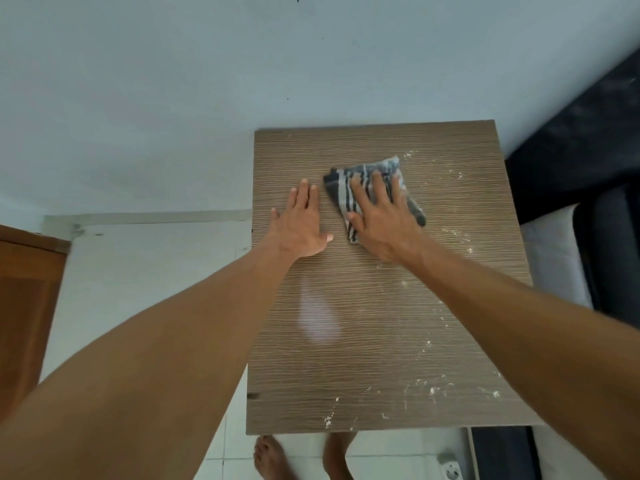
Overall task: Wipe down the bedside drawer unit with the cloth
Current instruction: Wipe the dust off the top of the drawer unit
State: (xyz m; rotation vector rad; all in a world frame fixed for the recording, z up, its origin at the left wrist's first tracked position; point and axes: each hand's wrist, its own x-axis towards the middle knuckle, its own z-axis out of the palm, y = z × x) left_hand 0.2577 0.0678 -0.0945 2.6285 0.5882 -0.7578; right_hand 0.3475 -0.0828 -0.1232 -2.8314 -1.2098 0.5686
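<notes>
The bedside drawer unit (374,341) shows only its brown wood-grain top, seen from above. A folded dark cloth with white stripes (341,188) lies on the far middle of the top. My right hand (382,220) presses flat on the cloth, fingers spread over it. My left hand (299,225) lies flat and open on the bare top just left of the cloth, touching nothing else. White crumbs and dust specks are scattered along the right side and near the front edge of the top.
A pale wall (207,81) stands behind the unit. A dark bed with a white pillow (554,258) is close on the right. A brown wooden door (27,306) is at the left. My bare feet (270,455) stand on white floor tiles beside a power socket (450,471).
</notes>
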